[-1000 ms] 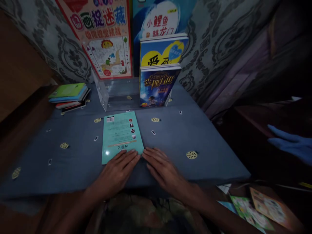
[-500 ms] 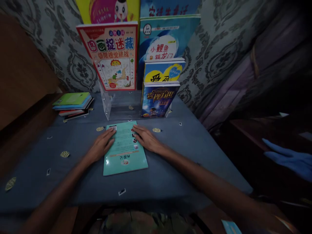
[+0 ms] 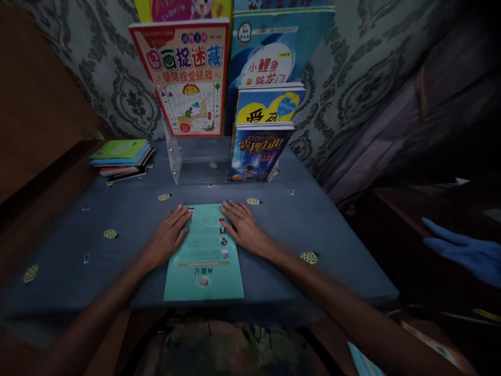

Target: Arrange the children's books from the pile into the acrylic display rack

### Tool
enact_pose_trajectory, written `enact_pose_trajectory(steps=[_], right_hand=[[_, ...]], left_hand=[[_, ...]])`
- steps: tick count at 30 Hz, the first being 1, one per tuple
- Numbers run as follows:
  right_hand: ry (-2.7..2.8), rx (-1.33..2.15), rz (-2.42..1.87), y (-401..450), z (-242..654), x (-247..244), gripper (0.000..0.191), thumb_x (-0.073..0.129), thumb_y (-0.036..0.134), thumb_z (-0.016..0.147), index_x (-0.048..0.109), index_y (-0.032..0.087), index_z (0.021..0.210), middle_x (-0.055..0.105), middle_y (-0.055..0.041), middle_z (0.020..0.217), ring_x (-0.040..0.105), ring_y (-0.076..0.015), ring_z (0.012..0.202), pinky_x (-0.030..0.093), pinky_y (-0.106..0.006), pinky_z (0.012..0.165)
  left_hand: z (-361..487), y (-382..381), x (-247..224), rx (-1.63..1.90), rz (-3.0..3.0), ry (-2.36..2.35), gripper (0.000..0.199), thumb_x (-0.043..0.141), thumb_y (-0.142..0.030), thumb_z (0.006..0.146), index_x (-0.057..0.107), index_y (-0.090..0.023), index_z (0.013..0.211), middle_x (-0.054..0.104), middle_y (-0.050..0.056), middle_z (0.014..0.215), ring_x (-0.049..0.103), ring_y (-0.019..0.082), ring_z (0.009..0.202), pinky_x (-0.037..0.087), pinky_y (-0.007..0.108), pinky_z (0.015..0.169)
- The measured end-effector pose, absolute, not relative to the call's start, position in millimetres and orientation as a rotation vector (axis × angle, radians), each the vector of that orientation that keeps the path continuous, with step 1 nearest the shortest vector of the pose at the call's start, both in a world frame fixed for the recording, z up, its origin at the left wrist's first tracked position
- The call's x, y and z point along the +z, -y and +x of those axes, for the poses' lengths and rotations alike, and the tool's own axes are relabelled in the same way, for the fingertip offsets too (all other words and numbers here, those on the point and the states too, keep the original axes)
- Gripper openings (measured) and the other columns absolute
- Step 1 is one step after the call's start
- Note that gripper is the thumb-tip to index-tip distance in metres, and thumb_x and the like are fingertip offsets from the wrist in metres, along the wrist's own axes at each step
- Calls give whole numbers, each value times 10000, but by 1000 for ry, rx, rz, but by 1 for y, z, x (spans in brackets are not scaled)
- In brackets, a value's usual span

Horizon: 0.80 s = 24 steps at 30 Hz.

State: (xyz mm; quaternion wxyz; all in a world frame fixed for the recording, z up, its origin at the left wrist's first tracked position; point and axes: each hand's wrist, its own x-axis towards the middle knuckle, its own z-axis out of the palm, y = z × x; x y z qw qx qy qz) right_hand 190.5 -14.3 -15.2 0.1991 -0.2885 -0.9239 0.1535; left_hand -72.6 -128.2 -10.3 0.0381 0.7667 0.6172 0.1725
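Observation:
A teal book lies flat on the table with its back cover up; its printing appears upside down from here. My left hand rests palm down over the book's left far corner, fingers stretched out and partly on the cover. On the opposite side, my right hand lies along the right far edge, its fingers spread and some touching the cover. Both hands are open, and the palms hide parts of the book's sides. The near edge of the book is by the table's front edge.
Behind the book stands a clear acrylic rack holding several books, among them a red-bordered picture book and a dark blue book. A stack of books sits at the back left. A blue glove shows at the far right.
The teal book has slid toward me, closer to the table's front edge, and my hands still rest at its far corners. The view has shifted slightly.

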Motion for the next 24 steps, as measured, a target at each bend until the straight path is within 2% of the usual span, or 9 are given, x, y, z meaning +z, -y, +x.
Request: enact_pose_trajectory(steps=[4,7,11,13,16,19,21,24], right_hand=[[2614,404,-731,64,229,-16,491,400,345,1048,464,159,1498,479,-133,1540,344,-288,1492,305,-577,1213],[2649,456,-619,94,259,-13,517,411,278,1045,361,219,1556,429,-96,1578,318,-249,1504,337,-541,1211],[2719,535,-431,123,289,-2,730,456,118,975,148,295,1613,365,-61,1614,305,-216,1507,331,-507,1225],[2761,531,-420,133,295,0,807,510,112,944,106,294,1618,328,-74,1629,281,-234,1515,317,-527,1227],[2772,444,-422,139,293,-5,804,627,217,940,185,259,1610,351,-128,1613,288,-286,1511,323,-583,1205],[2700,346,-307,133,284,-10,659,624,321,968,347,232,1559,498,-158,1520,404,-289,1459,359,-581,1184],[2646,334,-245,124,279,-4,530,576,362,996,454,238,1497,579,-143,1454,489,-263,1405,374,-548,1184],[2525,433,-258,109,269,17,384,495,390,1031,575,254,1381,663,-99,1361,594,-228,1300,373,-514,1191]], left_hand=[[-50,172,-12,516,2413,-1854,490,319,-353,1067,391,-240,1538,391,63,1605,292,233,1515,320,469,1215],[-41,192,-13,543,2432,-1817,497,331,-322,1065,360,-247,1555,383,64,1607,299,230,1512,316,466,1219],[-38,198,-12,554,2418,-1819,495,349,-329,1061,373,-252,1549,389,65,1602,310,239,1507,334,482,1208],[-38,197,-12,549,2425,-1827,490,348,-335,1062,384,-245,1543,393,68,1600,315,239,1505,342,486,1203],[-37,197,-14,557,2427,-1840,484,339,-332,1064,397,-244,1536,402,72,1595,322,232,1502,344,479,1202],[-38,197,-15,593,2378,-1835,480,346,-354,1062,417,-260,1527,418,62,1586,329,227,1499,330,479,1210],[-41,196,-11,645,2284,-1794,486,371,-418,1050,453,-274,1507,435,53,1575,347,246,1491,312,518,1213],[-51,186,3,780,1997,-1669,509,326,-545,1035,626,-295,1360,551,37,1486,426,289,1447,320,582,1192]])
